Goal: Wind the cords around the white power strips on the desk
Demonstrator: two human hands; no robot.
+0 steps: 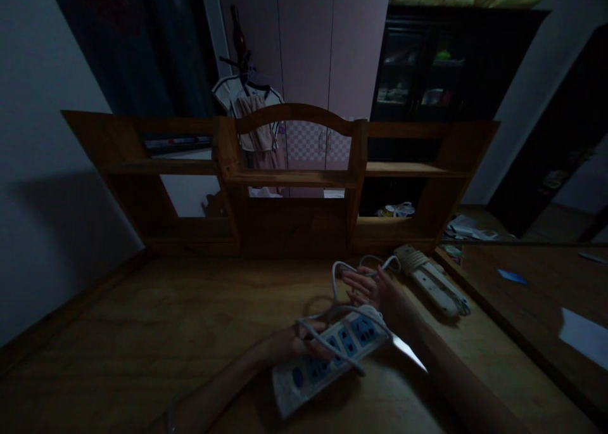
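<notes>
A white power strip (297,393) with blue socket panels lies slanted above the wooden desktop. My left hand (308,344) is closed over its near side, fingers curled across the sockets. The strip's white cord (335,348) loops loosely over the strip and past the left fingers. My right hand (373,291) is at the far end of the strip, palm turned inward and fingers stretched apart. A loop of the cord runs behind and beside those fingers; whether the thumb presses on it is not clear. A bright white patch shows beside my right forearm.
A second power strip (430,282), wrapped in its cord, lies right of my right hand. A wooden shelf unit (294,179) stands along the desk's back edge. To the right, another brown surface (532,307) holds white paper (585,336) and a blue card (512,276).
</notes>
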